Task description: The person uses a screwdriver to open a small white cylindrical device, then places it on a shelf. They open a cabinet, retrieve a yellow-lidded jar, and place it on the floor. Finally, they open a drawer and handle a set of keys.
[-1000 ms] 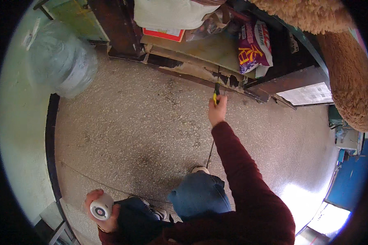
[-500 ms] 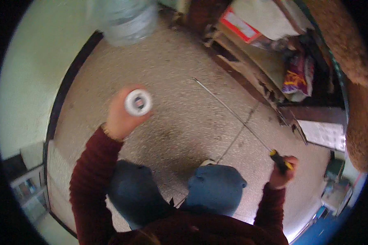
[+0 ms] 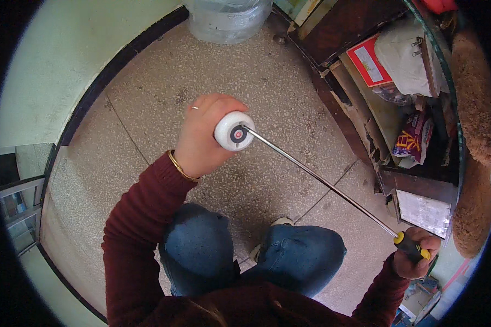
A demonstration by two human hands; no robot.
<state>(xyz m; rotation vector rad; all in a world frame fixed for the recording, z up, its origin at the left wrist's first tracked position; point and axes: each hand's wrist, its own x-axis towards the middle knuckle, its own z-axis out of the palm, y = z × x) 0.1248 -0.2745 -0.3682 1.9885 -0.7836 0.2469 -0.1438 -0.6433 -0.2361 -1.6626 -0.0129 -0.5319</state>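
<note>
Behind fingers: left hand [image 3: 203,136] wraps white wheel [image 3: 234,131], its back hidden.
Axis: screwdriver [image 3: 322,183] runs from the wheel's hub down-right to gripping right hand [image 3: 414,259].

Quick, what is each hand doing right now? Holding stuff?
Left hand: closed around a white wheel.
Right hand: closed on the yellow-and-black handle of a long screwdriver, whose tip sits at the wheel's centre.

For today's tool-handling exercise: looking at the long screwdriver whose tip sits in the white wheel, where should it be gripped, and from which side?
Grip the long screwdriver by its yellow-and-black handle, coming from the person's right, as the right hand does. The thin bare shaft offers little purchase, and its far tip is taken up by the white wheel in the left hand.
</note>
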